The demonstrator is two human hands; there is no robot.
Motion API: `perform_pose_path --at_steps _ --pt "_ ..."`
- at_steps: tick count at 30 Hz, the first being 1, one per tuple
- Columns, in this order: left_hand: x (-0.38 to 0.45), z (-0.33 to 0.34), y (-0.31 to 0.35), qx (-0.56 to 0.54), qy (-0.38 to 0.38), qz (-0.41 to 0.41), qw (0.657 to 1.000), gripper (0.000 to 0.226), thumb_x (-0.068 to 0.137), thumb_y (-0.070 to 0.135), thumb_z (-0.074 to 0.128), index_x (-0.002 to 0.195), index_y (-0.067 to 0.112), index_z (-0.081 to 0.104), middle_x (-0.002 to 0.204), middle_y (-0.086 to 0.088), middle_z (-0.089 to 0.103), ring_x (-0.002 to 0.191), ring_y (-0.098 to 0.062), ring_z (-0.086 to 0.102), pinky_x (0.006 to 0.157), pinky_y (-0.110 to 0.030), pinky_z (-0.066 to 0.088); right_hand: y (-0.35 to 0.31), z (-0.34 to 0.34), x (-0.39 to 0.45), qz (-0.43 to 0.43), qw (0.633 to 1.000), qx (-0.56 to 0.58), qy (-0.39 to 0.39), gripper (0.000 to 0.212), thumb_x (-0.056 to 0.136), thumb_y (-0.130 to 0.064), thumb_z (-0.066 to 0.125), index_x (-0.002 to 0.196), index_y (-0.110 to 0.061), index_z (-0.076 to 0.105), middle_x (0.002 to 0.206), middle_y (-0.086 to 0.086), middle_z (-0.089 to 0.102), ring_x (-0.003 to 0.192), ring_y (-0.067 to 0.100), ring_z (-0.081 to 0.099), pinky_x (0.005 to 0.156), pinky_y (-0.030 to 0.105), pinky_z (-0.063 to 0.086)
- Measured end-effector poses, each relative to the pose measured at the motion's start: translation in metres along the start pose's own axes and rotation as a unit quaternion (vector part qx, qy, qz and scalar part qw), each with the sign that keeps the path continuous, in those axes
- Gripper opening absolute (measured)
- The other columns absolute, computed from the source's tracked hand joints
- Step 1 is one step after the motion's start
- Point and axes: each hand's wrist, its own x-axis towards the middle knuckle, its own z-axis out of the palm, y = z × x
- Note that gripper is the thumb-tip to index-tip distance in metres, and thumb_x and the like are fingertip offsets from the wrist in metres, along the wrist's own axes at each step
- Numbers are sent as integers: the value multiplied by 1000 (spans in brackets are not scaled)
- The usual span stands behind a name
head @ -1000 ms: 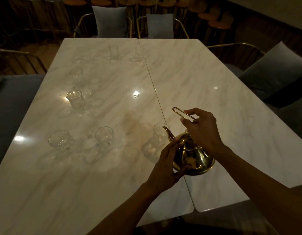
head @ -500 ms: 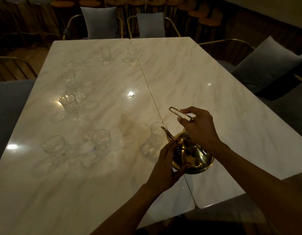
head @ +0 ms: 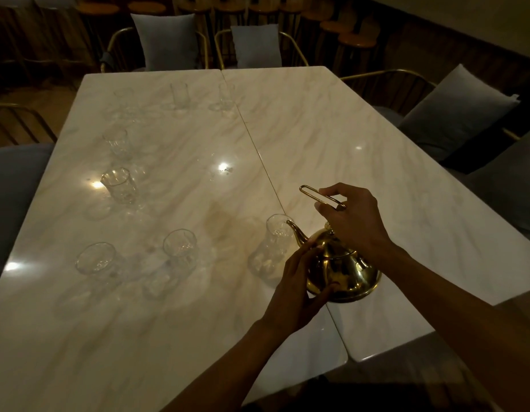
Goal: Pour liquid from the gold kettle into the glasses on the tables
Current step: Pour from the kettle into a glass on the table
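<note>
Head view: The gold kettle (head: 344, 269) was held tilted above the seam between two marble counters, the left counter (head: 79, 337) and the right counter (head: 406, 188), at their near end. The right hand (head: 351, 221) gripped the kettle's wire handle (head: 317, 197), fingers curled round it from above. The left hand (head: 296, 289) was curled against the left side of the kettle body, fingertips near the base of the spout (head: 296, 231) and thumb under the belly. The spout tip sat at the rim of the nearest glass (head: 272, 245), which stood on the left counter just beside the seam. In the dim light it could not be told whether liquid was leaving the spout.

Seven further glasses stood on the left counter. Two were in the near row: one (head: 180, 248) left of the nearest glass and one (head: 95, 258) further left. Two stood along the left edge, a ribbed tumbler (head: 118, 184) and a plain one (head: 116, 142) behind it. Three stood at the far end (head: 124, 98), (head: 179, 95), (head: 226, 95), the last close to the seam.

Grey cushions (head: 165, 43) rested on the gold-framed chairs (head: 376, 81) around the counters, and round wooden stools (head: 357, 43) lined the back
</note>
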Motion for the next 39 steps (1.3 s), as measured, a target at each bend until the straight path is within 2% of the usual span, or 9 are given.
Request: perform_pose_path --at_steps 4,9,16,19,24,28,31,35,39 --pt "-2 -1 -2 -10 -3 0 1000 72 86 59 56 144 31 24 154 4 29 140 -7 29 104 -1 25 -3 1 -1 2 1000 -4 5 22 84 -22 72 105 -17 69 76 -8 57 63 8 55 65 20 43" --pt "-4 -3 -3 -23 -4 1 1000 73 85 56 59 144 32 24 154 5 28 139 2 25 104 -2 26 -6 3 -4 5 1000 -10 8 25 84 -23 73 108 -16 68 82 -1 59 63 8 56 63 18 43" --pt "-8 -4 -5 -18 -7 5 1000 74 85 55 61 145 30 25 156 7 25 140 0 25 103 -1 25 -10 6 -10 4 1000 -17 16 25 84 -23 73 108 -16 68 84 0 62 65 14 61 66 24 48" --pt "-10 -5 -5 -24 -8 4 1000 74 85 57 60 145 31 24 155 10 24 140 1 24 104 -3 26 -11 6 -12 10 1000 -18 17 25 84 -22 72 108 -16 68 82 0 60 64 12 60 65 23 47" --pt "-10 -5 -4 -38 -14 7 999 76 86 51 64 147 23 27 156 8 25 141 -2 26 106 -5 26 -13 6 -14 11 1000 -25 16 26 84 -22 72 109 -16 68 85 0 61 66 12 60 62 19 44" --pt "-10 -6 -3 -38 -17 5 999 77 86 50 65 147 26 26 156 7 26 142 -5 27 107 -8 27 -15 6 -15 11 999 -31 16 25 84 -22 72 109 -16 68 87 0 61 65 9 59 61 18 44" --pt "-10 -6 -2 -42 -18 -3 999 77 85 54 63 146 29 25 156 10 25 141 -4 27 105 -6 28 -16 5 -14 12 999 -29 14 25 84 -22 72 108 -16 68 89 -1 61 65 8 58 62 18 44" --pt "-11 -6 -2 -43 -19 -4 999 76 85 50 66 146 28 26 156 10 25 141 0 25 104 -4 27 -16 5 -15 8 999 -40 11 24 85 -23 72 108 -18 68 84 -2 60 63 6 56 59 16 41" --pt "-12 -6 -2 -37 -21 0 999 76 86 49 66 147 26 27 156 10 25 141 1 24 104 -3 26 -14 5 -15 6 999 -48 10 25 85 -23 72 109 -18 67 93 1 63 65 5 56 59 15 41"
